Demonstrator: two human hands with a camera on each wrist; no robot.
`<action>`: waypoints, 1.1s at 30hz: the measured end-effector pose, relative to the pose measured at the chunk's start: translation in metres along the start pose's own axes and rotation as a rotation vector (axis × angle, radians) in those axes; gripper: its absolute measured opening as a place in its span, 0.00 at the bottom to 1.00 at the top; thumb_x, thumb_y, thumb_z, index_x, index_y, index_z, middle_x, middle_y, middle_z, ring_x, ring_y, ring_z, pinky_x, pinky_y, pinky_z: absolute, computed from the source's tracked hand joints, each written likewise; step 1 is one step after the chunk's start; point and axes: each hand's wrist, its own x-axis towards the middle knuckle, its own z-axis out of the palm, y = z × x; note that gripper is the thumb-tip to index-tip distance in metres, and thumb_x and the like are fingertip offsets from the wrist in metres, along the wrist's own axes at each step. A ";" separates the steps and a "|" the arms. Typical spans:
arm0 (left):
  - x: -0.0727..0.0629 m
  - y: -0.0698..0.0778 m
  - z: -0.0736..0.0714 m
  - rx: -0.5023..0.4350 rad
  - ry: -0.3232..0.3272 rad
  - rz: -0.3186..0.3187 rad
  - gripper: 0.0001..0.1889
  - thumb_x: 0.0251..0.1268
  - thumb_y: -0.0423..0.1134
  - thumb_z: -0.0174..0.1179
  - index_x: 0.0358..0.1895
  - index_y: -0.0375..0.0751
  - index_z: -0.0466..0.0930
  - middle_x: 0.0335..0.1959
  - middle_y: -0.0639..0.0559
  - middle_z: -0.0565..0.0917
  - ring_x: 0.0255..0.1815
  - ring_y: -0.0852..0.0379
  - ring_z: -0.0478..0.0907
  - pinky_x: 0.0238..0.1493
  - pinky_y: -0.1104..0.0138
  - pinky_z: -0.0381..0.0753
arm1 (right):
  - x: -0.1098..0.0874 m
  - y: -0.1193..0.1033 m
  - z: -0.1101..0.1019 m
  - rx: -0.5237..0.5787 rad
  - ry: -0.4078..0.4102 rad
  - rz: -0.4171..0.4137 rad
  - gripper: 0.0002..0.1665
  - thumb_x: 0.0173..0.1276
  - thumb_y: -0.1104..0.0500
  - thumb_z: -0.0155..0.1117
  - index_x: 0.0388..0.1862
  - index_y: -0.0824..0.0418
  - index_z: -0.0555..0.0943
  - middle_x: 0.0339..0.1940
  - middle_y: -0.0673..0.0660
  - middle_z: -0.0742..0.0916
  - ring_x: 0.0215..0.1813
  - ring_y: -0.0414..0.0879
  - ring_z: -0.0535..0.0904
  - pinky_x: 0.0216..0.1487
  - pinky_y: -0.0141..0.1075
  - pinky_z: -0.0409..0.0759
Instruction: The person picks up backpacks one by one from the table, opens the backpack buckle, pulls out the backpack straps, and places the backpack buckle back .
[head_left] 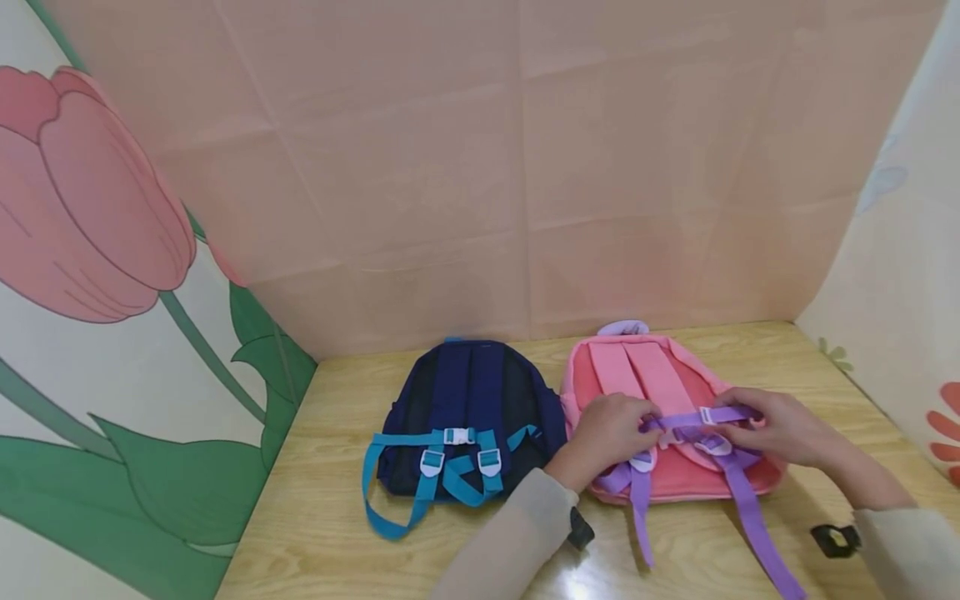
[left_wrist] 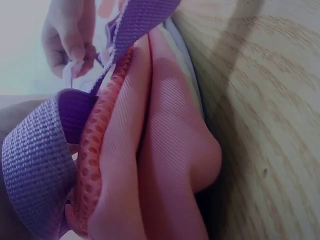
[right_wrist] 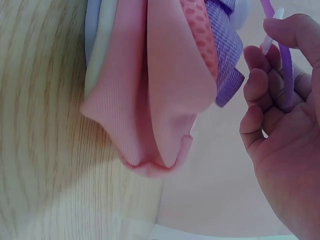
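Observation:
A pink backpack (head_left: pixel 667 375) lies on its front, shoulder straps up, with purple webbing across its lower back. My left hand (head_left: pixel 611 429) grips one end of the purple chest strap (head_left: pixel 678 421) near the middle. On the other side, my right hand (head_left: pixel 783 429) pinches the same strap beside a white plastic slider (head_left: pixel 707 416). The right wrist view shows the thumb and curled fingers (right_wrist: pixel 260 82) around a white piece and a thin purple strap (right_wrist: pixel 286 70). Loose webbing (left_wrist: pixel 37 160) covers much of my left hand in the left wrist view.
Touching the pink bag on its left is a navy backpack (head_left: pixel 468 375) with its teal straps joined by a white buckle (head_left: pixel 459 436). Two purple strap tails (head_left: pixel 757 525) hang toward the front of the wooden table (head_left: pixel 315 500). A pinkish-brown sheet (head_left: pixel 450 167) stands behind.

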 end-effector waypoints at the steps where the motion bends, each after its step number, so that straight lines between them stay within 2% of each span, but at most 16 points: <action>1: 0.000 0.000 0.000 -0.002 0.000 -0.003 0.12 0.64 0.55 0.68 0.51 0.71 0.86 0.37 0.76 0.84 0.36 0.74 0.73 0.44 0.76 0.70 | -0.001 0.001 0.000 0.001 0.005 0.000 0.18 0.56 0.63 0.80 0.43 0.52 0.83 0.32 0.39 0.81 0.31 0.30 0.70 0.29 0.30 0.71; 6: 0.002 -0.001 0.004 -0.028 -0.001 -0.018 0.12 0.64 0.56 0.68 0.51 0.71 0.86 0.37 0.76 0.83 0.36 0.76 0.73 0.43 0.77 0.70 | -0.004 0.004 -0.003 -0.005 0.005 0.020 0.18 0.56 0.64 0.79 0.43 0.54 0.83 0.31 0.40 0.80 0.30 0.30 0.69 0.27 0.30 0.70; 12: 0.002 0.000 0.005 -0.034 0.001 -0.027 0.12 0.64 0.57 0.68 0.51 0.71 0.86 0.37 0.76 0.83 0.37 0.77 0.73 0.43 0.78 0.70 | -0.006 0.006 -0.005 -0.006 0.010 0.039 0.17 0.57 0.62 0.79 0.42 0.51 0.83 0.29 0.40 0.79 0.29 0.31 0.68 0.26 0.30 0.67; 16: 0.001 0.001 0.006 -0.038 0.005 -0.032 0.13 0.64 0.57 0.68 0.51 0.71 0.86 0.37 0.77 0.83 0.37 0.77 0.73 0.42 0.78 0.70 | -0.007 0.009 -0.006 0.009 0.038 -0.005 0.19 0.55 0.65 0.79 0.41 0.49 0.83 0.28 0.37 0.78 0.29 0.31 0.67 0.26 0.30 0.66; 20: 0.001 0.001 0.008 -0.032 0.018 -0.022 0.12 0.64 0.58 0.68 0.50 0.71 0.86 0.36 0.77 0.83 0.36 0.77 0.73 0.41 0.78 0.69 | -0.010 0.012 -0.008 0.016 0.054 -0.043 0.20 0.54 0.67 0.78 0.41 0.48 0.82 0.27 0.36 0.78 0.29 0.31 0.67 0.25 0.30 0.66; 29: -0.001 -0.002 0.010 0.007 0.075 0.045 0.11 0.64 0.58 0.67 0.49 0.69 0.87 0.35 0.76 0.83 0.35 0.78 0.73 0.36 0.81 0.67 | -0.014 0.014 -0.015 0.043 0.027 -0.026 0.19 0.58 0.67 0.76 0.41 0.47 0.81 0.27 0.38 0.77 0.30 0.33 0.68 0.26 0.30 0.65; 33: -0.002 -0.002 0.009 0.011 0.088 0.055 0.11 0.64 0.57 0.67 0.49 0.69 0.87 0.35 0.75 0.83 0.34 0.78 0.72 0.35 0.82 0.66 | -0.016 0.016 -0.015 0.059 0.012 -0.013 0.18 0.59 0.67 0.75 0.41 0.48 0.81 0.27 0.39 0.77 0.30 0.33 0.68 0.26 0.30 0.65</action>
